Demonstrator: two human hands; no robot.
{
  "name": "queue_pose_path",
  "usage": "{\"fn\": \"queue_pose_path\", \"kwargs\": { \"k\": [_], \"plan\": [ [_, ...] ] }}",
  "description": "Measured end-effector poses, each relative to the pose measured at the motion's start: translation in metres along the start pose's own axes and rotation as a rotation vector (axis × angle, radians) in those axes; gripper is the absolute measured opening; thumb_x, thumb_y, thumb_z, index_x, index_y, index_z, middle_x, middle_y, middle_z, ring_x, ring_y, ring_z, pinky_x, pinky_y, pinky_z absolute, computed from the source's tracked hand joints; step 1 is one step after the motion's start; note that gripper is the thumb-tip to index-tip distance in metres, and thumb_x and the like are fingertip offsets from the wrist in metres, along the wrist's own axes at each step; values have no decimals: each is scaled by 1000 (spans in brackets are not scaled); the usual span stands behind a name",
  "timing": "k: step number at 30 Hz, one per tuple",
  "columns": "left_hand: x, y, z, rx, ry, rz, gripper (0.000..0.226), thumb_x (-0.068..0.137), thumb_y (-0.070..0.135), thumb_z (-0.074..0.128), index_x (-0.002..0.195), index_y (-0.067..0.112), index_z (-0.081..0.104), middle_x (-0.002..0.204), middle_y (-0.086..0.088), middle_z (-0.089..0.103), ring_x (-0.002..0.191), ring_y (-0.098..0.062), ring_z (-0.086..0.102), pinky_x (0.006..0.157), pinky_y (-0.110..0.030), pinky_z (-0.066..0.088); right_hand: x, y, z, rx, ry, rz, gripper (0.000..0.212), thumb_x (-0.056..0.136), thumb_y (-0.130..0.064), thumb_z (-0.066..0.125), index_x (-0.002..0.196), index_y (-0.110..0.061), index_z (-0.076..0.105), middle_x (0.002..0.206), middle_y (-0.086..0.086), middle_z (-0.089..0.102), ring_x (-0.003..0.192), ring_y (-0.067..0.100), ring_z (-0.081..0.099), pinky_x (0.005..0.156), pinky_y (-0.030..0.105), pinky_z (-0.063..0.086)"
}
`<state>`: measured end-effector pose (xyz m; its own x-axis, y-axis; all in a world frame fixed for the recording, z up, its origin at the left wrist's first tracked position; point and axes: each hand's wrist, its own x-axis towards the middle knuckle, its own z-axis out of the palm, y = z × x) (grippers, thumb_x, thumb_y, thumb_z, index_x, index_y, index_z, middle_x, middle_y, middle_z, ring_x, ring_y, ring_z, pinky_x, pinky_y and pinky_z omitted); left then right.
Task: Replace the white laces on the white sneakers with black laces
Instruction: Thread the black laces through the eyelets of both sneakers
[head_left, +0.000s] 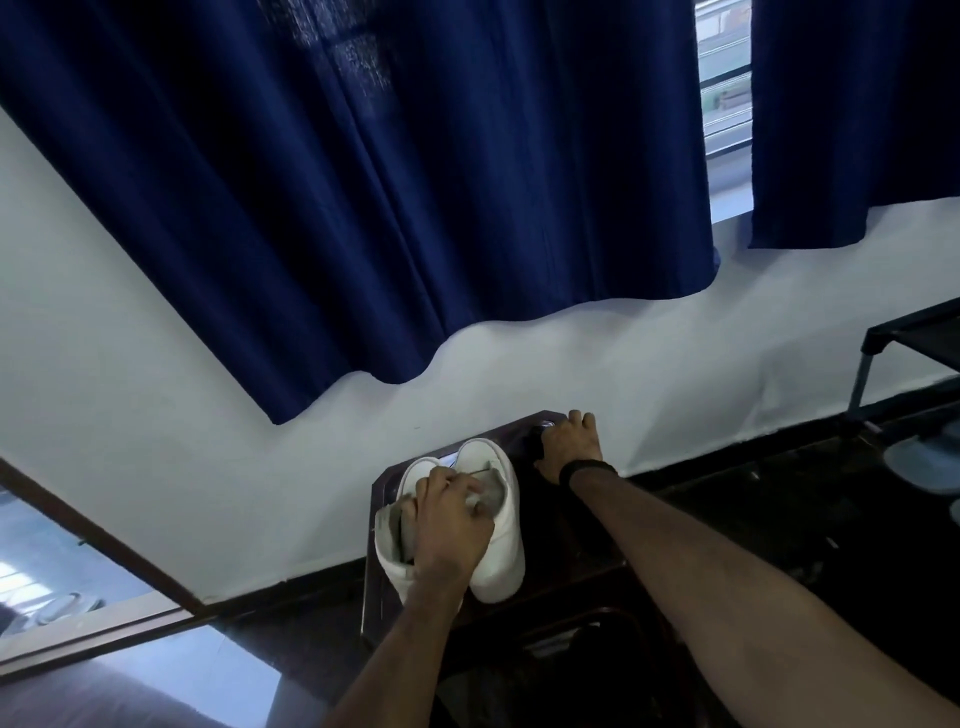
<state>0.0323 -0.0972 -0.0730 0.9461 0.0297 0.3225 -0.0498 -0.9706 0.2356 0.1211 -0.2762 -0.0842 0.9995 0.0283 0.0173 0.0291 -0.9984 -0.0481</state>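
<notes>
Two white sneakers (501, 530) stand side by side on a small dark table (566, 540) against the wall, toes toward the wall. My left hand (449, 519) reaches down between them and grips their inner collars. My right hand (569, 441), with a black band on its wrist, lies on a dark bundle (532, 441) at the table's far right corner, fingers curled over it. Whether that bundle is the black laces cannot be told. No laces show on the sneakers from this angle.
A dark blue curtain (415, 182) hangs above the white wall (260, 493) behind the table. A black rack (914, 343) stands at the right, with a pale slipper (930, 462) on the dark floor below it. A doorway frame (104, 545) runs along the left.
</notes>
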Motion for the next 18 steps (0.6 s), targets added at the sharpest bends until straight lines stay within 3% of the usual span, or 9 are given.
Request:
{"fn": "queue_pose_path", "kwargs": {
  "k": [2,5,9,11,13,14,16,18],
  "plan": [
    [0,3,0,13,-2,-7,22,80,25,56,99,29,65,118,8,53,116,-18,44,104,-38,32,1,-4,2,-55,37,-50,26,89,-27,50,111,-25,63,113,1,65,118,25,45,102,39,24],
    [-2,7,-2,22,-4,-41,24,81,26,55,102,32,64,119,11,51,118,-14,41,103,-34,23,-1,-6,10,53,104,-112,30,82,-26,52,109,-29,66,108,-2,68,115,25,47,97,39,21],
    [-6,10,-9,0,1,-37,27,80,26,57,106,33,62,121,11,48,120,-15,39,100,-34,21,-5,-4,-8,603,145,-62,19,89,-29,56,100,-26,71,106,1,70,108,27,55,93,37,37],
    [-6,11,-12,-49,4,-33,35,79,26,59,113,34,59,124,12,46,123,-14,37,101,-36,22,-9,-1,-28,934,40,-85,8,90,-29,62,87,-26,68,98,2,73,97,22,65,92,35,48],
    [-5,15,-19,-153,34,-55,40,82,34,62,121,35,55,125,13,45,125,-13,37,103,-39,25,-18,0,-51,1174,-44,-130,14,91,-26,65,79,-20,64,87,5,74,80,15,66,89,38,51],
    [-3,19,-26,-278,49,-98,43,85,41,62,126,33,51,124,13,48,123,-12,40,105,-41,28,-24,0,-64,1269,-77,-155,15,92,-23,64,80,-16,63,85,8,74,75,14,65,85,39,53],
    [9,30,-44,-750,-3,-263,58,89,54,59,138,28,41,116,11,57,115,-13,51,104,-41,37,-34,-1,-90,1397,-145,-229,13,94,-19,63,88,-8,63,84,11,73,74,16,65,73,32,55],
    [26,41,-68,-1196,-159,-446,70,85,65,57,138,22,42,111,2,66,107,-18,61,89,-37,47,-43,-4,-112,1416,-189,-301,14,95,-17,63,93,-3,64,86,13,72,77,20,64,71,27,53]
  ]
}}
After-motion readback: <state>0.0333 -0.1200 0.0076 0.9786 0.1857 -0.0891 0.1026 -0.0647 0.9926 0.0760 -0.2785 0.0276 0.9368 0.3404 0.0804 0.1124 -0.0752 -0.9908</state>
